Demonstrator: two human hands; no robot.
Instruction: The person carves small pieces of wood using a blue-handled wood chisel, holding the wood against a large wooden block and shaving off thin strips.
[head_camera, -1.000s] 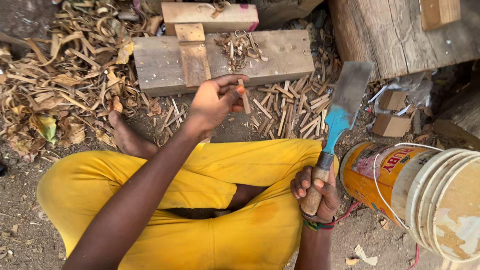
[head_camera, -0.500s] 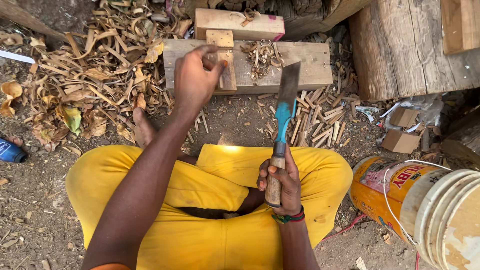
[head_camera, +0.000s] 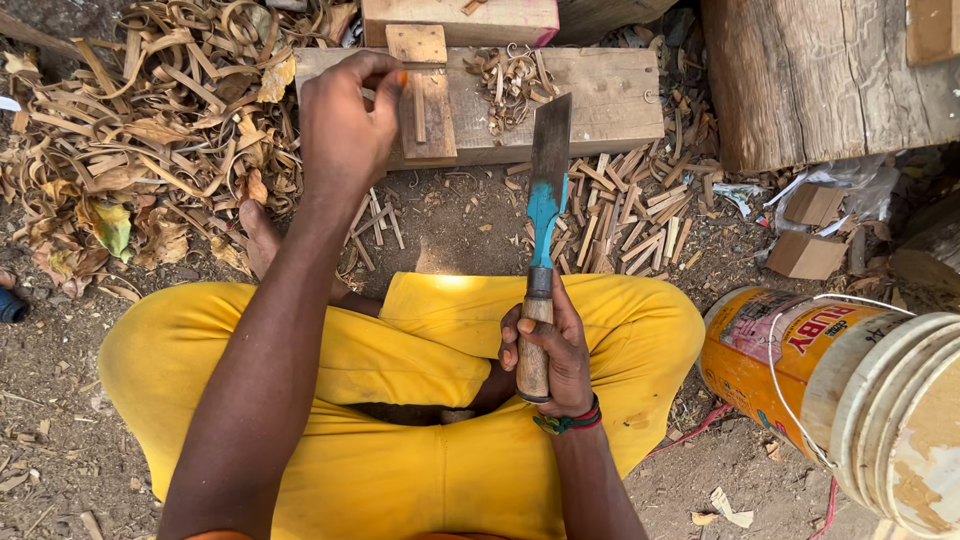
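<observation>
Left hand (head_camera: 345, 125): raised over the pale wooden chopping block (head_camera: 600, 105), fingertips pinched shut on a thin upright wooden stick (head_camera: 418, 102) standing on the small brown wood slab (head_camera: 428, 115).
Right hand (head_camera: 552, 350): closed in a full fist round the wooden handle of a broad-bladed knife with a blue-painted neck (head_camera: 545, 215), blade pointing away from the body, tip just over the near edge of the block.
Thin stick: upright on the slab, near the block's left end, touching the pinching fingertips.
Split sticks (head_camera: 625, 210): scattered on the dirt just below the block, right of the blade.
Curled wood shavings (head_camera: 150, 130): heaped on the ground left of the block; a smaller tuft on the block top.
Yellow trousers (head_camera: 400, 400): legs crossed, seated on the bare earth, one bare foot showing near the shavings.
Orange plastic bucket (head_camera: 770, 350): lying on its side at the right, beside stacked pale buckets (head_camera: 900, 420).
Heavy log (head_camera: 820, 75): upper right, well apart from both hands.
</observation>
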